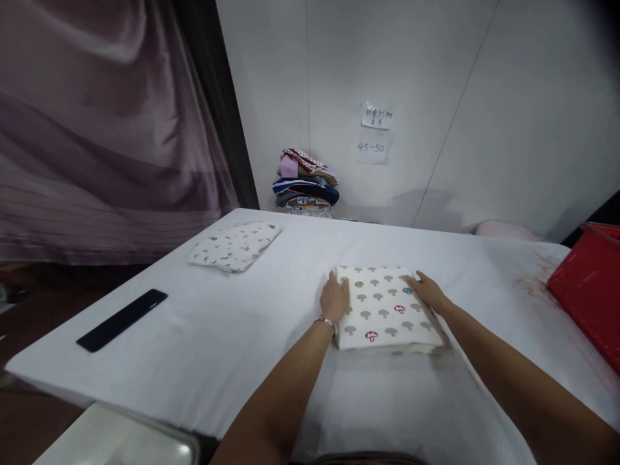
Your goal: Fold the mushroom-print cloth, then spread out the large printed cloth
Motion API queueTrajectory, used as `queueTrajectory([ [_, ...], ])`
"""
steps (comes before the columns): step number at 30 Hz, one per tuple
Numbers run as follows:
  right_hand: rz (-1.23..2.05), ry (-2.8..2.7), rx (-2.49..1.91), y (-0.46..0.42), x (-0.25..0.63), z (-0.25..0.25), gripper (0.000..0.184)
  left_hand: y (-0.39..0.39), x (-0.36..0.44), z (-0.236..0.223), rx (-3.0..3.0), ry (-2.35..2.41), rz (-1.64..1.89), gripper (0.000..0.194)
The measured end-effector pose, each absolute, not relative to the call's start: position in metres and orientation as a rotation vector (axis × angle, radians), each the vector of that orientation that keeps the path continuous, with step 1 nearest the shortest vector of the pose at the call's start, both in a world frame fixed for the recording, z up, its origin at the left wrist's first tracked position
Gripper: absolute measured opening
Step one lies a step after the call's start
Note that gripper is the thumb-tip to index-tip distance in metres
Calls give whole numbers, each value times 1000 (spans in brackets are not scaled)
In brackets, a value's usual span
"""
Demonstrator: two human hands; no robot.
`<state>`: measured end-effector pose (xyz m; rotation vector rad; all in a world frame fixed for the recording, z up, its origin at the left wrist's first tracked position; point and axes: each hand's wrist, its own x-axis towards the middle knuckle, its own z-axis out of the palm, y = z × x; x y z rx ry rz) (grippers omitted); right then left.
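A folded white cloth with grey mushrooms and a few coloured ones is between my two hands, over the middle of the white-covered table. My left hand grips its left edge, the thumb lying on top; a bracelet circles that wrist. On the opposite side, my right hand holds the upper right edge, fingers partly hidden by the cloth. The near edge shows several layers and is slightly blurred. I cannot tell whether the cloth rests fully on the table.
Another folded printed cloth lies at the table's far left. Nearer is a flat black strip. A pile of folded fabrics stands behind the table by the wall. A red object sits at the right edge, and a purple curtain hangs left.
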<state>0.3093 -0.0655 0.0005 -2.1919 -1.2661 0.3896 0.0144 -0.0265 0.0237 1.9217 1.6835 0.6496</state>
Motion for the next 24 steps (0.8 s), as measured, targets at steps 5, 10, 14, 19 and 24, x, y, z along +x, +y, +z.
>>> queueTrajectory([
  [5,306,-1361,-2166,-55,302,1,74,-14,14,23,1921,1753,597,46],
  [10,314,-1370,-2227,-53,299,-1,74,-17,17,21,1972,1722,573,37],
  [14,349,-1413,-2339,-53,301,4,72,-16,19,27,1901,1738,448,35],
  [19,207,-1592,-2313,-51,301,12,71,-8,20,33,1903,1800,541,33],
  [24,-7,-1830,-2221,-45,280,14,60,6,26,35,1869,1866,562,38],
])
